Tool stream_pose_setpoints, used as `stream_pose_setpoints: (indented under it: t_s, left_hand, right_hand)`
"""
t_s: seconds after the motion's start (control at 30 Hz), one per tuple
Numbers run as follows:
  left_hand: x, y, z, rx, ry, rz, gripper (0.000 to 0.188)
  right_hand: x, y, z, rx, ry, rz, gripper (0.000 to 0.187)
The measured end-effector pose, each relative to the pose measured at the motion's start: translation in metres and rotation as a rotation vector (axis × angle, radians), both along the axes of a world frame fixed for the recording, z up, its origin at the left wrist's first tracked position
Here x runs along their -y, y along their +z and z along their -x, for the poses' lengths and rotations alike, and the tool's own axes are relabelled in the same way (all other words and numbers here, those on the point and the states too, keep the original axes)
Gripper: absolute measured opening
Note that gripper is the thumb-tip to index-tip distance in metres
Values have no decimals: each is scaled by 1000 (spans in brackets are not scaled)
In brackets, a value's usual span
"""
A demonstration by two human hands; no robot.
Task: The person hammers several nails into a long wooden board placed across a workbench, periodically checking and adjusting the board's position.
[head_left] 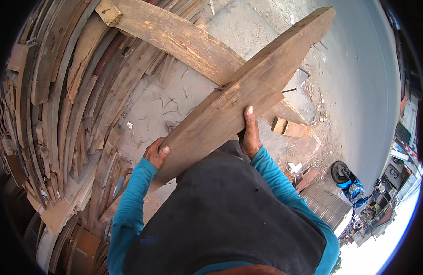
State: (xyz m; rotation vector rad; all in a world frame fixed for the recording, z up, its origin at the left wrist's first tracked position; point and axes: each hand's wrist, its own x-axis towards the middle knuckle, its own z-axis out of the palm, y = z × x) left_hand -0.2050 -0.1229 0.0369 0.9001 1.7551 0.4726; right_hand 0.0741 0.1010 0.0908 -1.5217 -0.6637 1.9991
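**Plank crossing beam, both hands gripping**

We are holding the plank (239,96) before our vest (225,201), slanting over the beam (175,43) and above the littered ground (140,101); whether it is resting on the beam, we are not managing to tell. Our left hand (156,155) is clamping its left edge toward the near end, thumb on the upper face. Our right hand (251,135) is gripping the right edge farther along, thumb on top, fingers hiding from view.

In our judgement, a long stretch is reaching beyond both hands, so a loosening grip could be letting the far end dip or swing. A nail (289,90) is jutting out just beside the plank's right edge and could be scratching us if the right hand strays forward. Rough edges could be leaving splinters in our bare fingers.

The plank's long axis is running diagonally from near left to far right, crossing the beam's own line. Its tapering far end is pointing away from us and rightward, past the beam's edge toward the road (367,82).
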Motion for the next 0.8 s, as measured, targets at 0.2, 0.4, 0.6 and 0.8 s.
stream_pose_setpoints:
  t_s: [0.2, 0.4, 0.6, 0.8]
  left_hand:
    - [-141, 44, -52, -84, -47, 85, 102]
    - [-219, 79, -52, -407, 33, -264, 87]
    - [-104, 84, -22, -580, 361, -46, 68]
    - [30, 73, -56, -504, 657, 458, 85]
  right_hand:
    - [-124, 41, -42, 44, 42, -61, 108]
    - [-191, 60, -118, 383, 514, -179, 90]
    - [-99, 23, -176, 873, 507, -637, 73]
    - [-59, -28, -183, 1061, 553, -547, 82]
